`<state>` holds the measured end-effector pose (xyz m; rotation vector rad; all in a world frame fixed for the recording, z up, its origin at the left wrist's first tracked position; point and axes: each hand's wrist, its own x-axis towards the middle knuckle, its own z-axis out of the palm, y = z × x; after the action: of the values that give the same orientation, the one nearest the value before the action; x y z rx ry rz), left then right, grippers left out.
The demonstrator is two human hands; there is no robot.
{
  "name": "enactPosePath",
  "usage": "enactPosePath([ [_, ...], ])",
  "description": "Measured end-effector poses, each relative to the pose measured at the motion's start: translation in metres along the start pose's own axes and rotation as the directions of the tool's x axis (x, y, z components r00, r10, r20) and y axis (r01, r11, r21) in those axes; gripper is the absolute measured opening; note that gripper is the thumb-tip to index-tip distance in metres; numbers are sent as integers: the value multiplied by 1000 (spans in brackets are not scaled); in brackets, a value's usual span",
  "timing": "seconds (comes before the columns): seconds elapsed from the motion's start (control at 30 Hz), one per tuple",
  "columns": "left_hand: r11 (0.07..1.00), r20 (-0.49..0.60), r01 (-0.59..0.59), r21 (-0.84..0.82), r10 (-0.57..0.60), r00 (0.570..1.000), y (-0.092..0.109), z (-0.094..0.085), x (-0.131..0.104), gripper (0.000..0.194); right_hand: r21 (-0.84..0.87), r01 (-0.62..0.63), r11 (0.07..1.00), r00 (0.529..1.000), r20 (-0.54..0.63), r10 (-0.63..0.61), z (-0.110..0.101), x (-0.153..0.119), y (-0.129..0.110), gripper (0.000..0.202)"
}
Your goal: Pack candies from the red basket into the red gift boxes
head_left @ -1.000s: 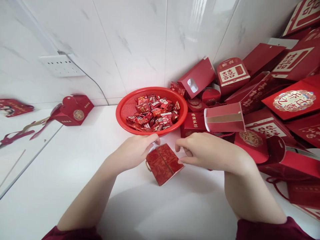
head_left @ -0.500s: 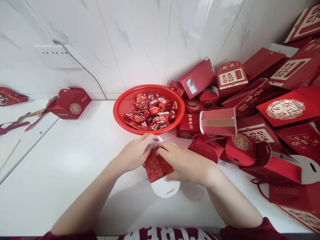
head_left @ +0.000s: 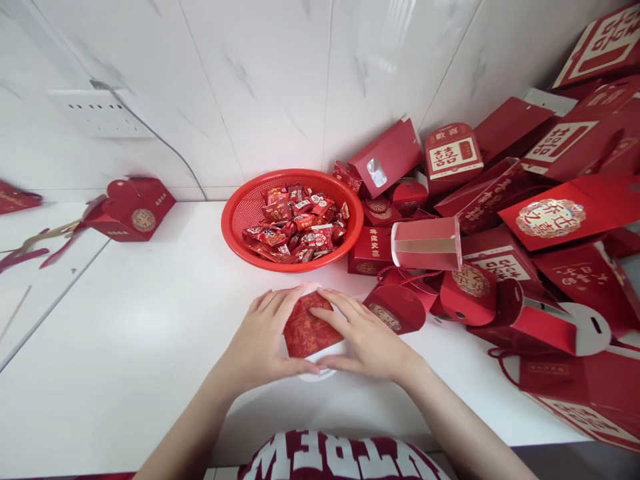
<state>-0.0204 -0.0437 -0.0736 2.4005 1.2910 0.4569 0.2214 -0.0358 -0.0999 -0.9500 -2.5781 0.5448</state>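
Observation:
A small red patterned box (head_left: 309,328) with white rounded flaps lies between my two hands, near the front middle of the white table. My left hand (head_left: 267,337) is wrapped along its left side, thumb at the near flap. On the right side, my right hand (head_left: 363,333) holds it, with one finger on the red top and the thumb by the near flap. Just beyond the hands is a red plastic basket (head_left: 231,233) holding several red-wrapped candies (head_left: 300,223).
Many red boxes (head_left: 545,213) are piled on the right against the tiled wall (head_left: 275,87). At the left stands a red box with ribbons (head_left: 143,210), below a wall socket strip (head_left: 100,113) with a cable. The white table (head_left: 125,360) has a seam at left.
Both hands have spread to the sides of the red box, uncovering more of its top. Its near white flap shows less, now partly behind the thumbs. The view has shifted slightly.

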Motion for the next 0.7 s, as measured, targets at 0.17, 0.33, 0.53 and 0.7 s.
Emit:
enactPosePath([
  [0.17, 994, 31, 2, -113, 2, 1000, -8, 13, -1, 109, -42, 18, 999, 991, -135, -23, 16, 4, 5, 76],
  [0.33, 966, 1, -63, -251, 66, 998, -26, 28, -1, 103, -130, 109, 986, 963, -230, -137, 30, 0, -1, 49],
  [0.53, 948, -19, -119, -296, 118, 993, -29, 34, -3, 103, -189, 165, 968, 918, -330, -221, 22, -5, -9, 21],
  [0.7, 938, -32, -135, -318, 132, 991, -29, 34, -2, 106, -217, 148, 965, 909, -354, -219, 5, -15, -8, 14],
])
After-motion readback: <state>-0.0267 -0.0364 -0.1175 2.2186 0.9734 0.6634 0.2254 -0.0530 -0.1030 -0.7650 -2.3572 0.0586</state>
